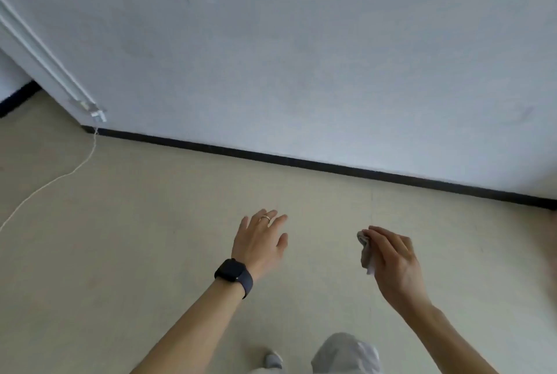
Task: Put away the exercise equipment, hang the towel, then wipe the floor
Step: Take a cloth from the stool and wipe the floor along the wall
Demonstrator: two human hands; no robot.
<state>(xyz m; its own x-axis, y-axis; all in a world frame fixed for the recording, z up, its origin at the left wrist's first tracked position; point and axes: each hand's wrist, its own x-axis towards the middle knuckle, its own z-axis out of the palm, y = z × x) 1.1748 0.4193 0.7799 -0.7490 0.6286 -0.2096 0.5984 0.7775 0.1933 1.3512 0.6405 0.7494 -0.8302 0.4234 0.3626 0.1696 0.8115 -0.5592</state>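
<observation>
Head view looks down on a pale floor (150,238) where it meets a white wall (301,57) along a black skirting (301,161).

The left hand (260,238) reaches forward with its fingers (278,220) spread and loose, gripping nothing. A ring (265,217) sits on one of them and a dark watch (233,275) is on the wrist.

To the right of those fingers, and well apart from them, the right hand (391,256) has its fingers (382,233) curled over a small crumpled cloth (366,256). The cloth bulges out on the side toward the left hand. Whether it touches the floor I cannot tell; it looks to be held just above it.

Nearer the person than both sets of fingers, a grey-trousered knee (346,352) and a shoe (273,360) show at the bottom edge. Far to the left of the fingers, a thin white cable (60,178) trails across the floor.

No exercise equipment or hanging towel is in sight, so I cannot confirm those steps. With a cloth in hand and the person bent low over bare floor, my guess is that they are done and the wiping is about to start or under way. No wet streak or wiped patch shows, so most of the wiping seems left to do.
</observation>
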